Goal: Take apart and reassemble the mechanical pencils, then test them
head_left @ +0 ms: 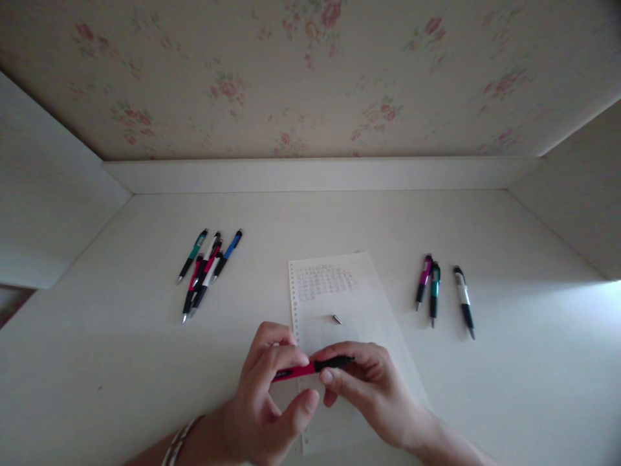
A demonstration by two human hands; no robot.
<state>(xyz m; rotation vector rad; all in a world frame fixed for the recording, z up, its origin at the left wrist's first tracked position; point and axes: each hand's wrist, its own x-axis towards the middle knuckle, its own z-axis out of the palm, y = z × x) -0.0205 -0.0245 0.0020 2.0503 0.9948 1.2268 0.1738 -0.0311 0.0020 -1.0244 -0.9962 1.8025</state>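
My left hand (269,395) and my right hand (371,388) both grip a red pen with a black grip (310,367), held level over the near end of a lined sheet of paper (349,304). The left fingers pinch the red barrel, the right fingers close on the black end. A small metal pen tip (336,319) lies loose on the paper just beyond the hands. There is faint writing at the top of the sheet.
A pile of several pens (206,268) lies at the left of the white desk (121,336). Three pens (441,291) lie side by side at the right. Low white walls (320,173) bound the desk at back and sides.
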